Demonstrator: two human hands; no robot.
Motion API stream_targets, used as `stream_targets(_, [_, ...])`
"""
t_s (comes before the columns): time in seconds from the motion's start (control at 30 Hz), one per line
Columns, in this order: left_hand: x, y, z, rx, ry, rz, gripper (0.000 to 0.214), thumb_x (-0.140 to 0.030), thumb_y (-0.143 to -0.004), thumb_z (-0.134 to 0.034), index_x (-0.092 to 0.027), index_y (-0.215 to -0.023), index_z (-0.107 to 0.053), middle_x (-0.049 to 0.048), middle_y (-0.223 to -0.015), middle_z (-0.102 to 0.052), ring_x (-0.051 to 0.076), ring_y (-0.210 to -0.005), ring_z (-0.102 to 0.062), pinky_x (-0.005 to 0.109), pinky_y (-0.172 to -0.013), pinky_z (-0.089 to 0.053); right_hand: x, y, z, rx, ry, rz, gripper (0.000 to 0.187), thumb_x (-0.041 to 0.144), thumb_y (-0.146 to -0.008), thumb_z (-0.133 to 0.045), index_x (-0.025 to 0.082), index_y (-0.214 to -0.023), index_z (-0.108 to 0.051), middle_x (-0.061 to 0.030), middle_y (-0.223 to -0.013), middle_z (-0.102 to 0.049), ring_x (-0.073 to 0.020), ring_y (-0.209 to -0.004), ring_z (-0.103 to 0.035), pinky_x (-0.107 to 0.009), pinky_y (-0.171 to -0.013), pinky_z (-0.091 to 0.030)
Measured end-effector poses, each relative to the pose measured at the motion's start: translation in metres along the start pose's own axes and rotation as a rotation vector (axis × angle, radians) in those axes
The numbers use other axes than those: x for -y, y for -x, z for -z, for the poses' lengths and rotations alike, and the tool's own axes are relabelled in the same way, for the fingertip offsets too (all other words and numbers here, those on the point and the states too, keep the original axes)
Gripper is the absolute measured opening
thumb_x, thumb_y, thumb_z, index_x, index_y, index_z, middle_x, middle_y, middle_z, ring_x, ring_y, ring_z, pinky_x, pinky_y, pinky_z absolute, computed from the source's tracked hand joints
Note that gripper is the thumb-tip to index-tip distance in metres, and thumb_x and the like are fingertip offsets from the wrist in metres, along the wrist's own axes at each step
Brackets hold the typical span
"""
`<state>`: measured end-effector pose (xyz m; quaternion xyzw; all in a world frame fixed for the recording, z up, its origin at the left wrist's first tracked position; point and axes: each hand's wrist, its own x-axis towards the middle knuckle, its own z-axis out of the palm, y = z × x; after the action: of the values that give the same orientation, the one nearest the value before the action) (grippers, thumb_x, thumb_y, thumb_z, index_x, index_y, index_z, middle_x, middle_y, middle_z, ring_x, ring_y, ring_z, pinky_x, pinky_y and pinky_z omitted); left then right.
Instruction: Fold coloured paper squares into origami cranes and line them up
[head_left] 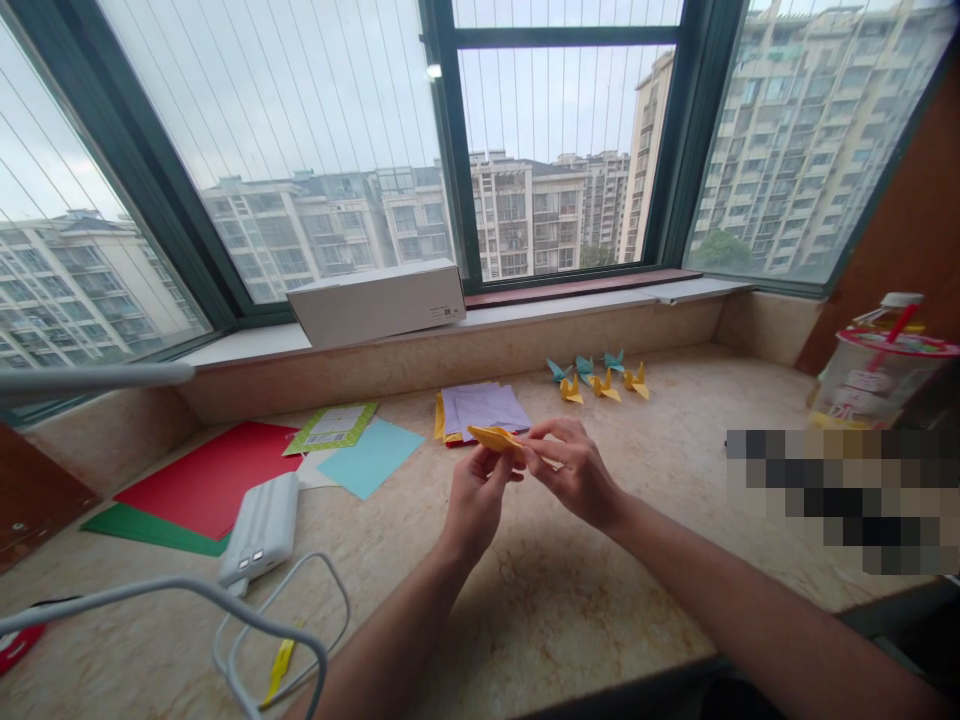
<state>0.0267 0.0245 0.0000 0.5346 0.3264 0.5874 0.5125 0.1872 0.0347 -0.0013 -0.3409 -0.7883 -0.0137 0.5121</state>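
Observation:
A small folded piece of yellow origami paper (495, 438) is held up over the counter between both hands. My left hand (478, 500) pinches it from below and the left, fingers closed. From the right, the fingertips of my right hand (571, 468) press on its near right end. Just behind the hands lies a stack of lilac paper sheets (484, 410), with yellow and red edges showing under it. Farther back stand folded paper cranes in two rows, blue ones (585, 368) behind yellow ones (604, 387).
Red paper (217, 470), green paper (154, 527) and light blue paper (371, 455) lie left, beside a white power bank (262, 525) and a looping grey cable (225, 600). A white box (379, 305) rests on the sill. A lidded plastic cup (874, 375) stands right.

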Motion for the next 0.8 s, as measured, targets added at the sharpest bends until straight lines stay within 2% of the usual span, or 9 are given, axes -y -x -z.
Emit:
stream_targets(0.13, [0.0,0.0,0.0,-0.005,-0.004,-0.017,0.022,-0.034,-0.077,-0.075,-0.014,-0.088,-0.071,0.0059,-0.082,-0.07,0.016,-0.073,-0.065,0.028,-0.066,-0.054,0.0,0.0,0.001,-0.023,0.01,0.03,0.021,0.024,-0.094,-0.057,0.026,-0.109,-0.072,-0.0051,-0.094,-0.072,-0.021,-0.088,-0.065,-0.042,-0.086,-0.042])
stream_targets(0.27, [0.0,0.0,-0.001,-0.015,0.039,0.002,0.025,-0.036,-0.075,-0.077,-0.015,-0.089,-0.07,0.0058,-0.083,-0.07,0.017,-0.073,-0.065,0.029,-0.067,-0.054,0.001,-0.001,0.0,-0.025,0.019,0.043,0.017,0.024,-0.094,-0.056,0.024,-0.103,-0.071,-0.0058,-0.096,-0.072,-0.0217,-0.09,-0.065,-0.042,-0.087,-0.042])
stream_targets(0.47, [0.003,0.001,-0.003,-0.002,0.044,0.004,0.026,-0.035,-0.075,-0.077,-0.016,-0.09,-0.069,0.0066,-0.087,-0.07,0.018,-0.076,-0.065,0.03,-0.067,-0.055,0.004,-0.001,-0.004,-0.049,-0.059,-0.059,0.015,0.024,-0.094,-0.053,0.021,-0.093,-0.068,-0.008,-0.098,-0.069,-0.0239,-0.096,-0.062,-0.043,-0.09,-0.046])
stream_targets(0.67, [0.006,-0.001,0.0,0.014,-0.002,-0.027,0.024,-0.036,-0.078,-0.073,-0.017,-0.092,-0.07,0.0053,-0.083,-0.069,0.018,-0.076,-0.062,0.027,-0.062,-0.053,0.003,-0.001,-0.009,-0.038,-0.386,-0.273,0.016,0.033,-0.092,-0.057,0.02,-0.091,-0.067,-0.0075,-0.095,-0.067,-0.0216,-0.092,-0.064,-0.038,-0.084,-0.051])
stream_targets(0.73, [0.004,-0.001,0.0,0.009,-0.038,-0.042,0.023,-0.036,-0.079,-0.072,-0.016,-0.092,-0.071,0.0054,-0.084,-0.069,0.016,-0.073,-0.06,0.025,-0.06,-0.05,0.001,-0.001,-0.013,-0.04,-0.536,-0.363,0.021,0.036,-0.089,-0.062,0.02,-0.104,-0.064,-0.0056,-0.091,-0.067,-0.0198,-0.086,-0.065,-0.036,-0.079,-0.053])
stream_targets(0.8, [0.002,-0.002,0.001,0.0,-0.086,-0.063,0.021,-0.035,-0.08,-0.071,-0.016,-0.089,-0.072,0.0046,-0.081,-0.069,0.014,-0.068,-0.057,0.024,-0.058,-0.046,-0.001,-0.001,-0.015,-0.026,-0.69,-0.457,0.039,0.038,-0.085,-0.067,0.021,-0.118,-0.057,-0.0032,-0.086,-0.067,-0.0182,-0.079,-0.065,-0.034,-0.074,-0.054])
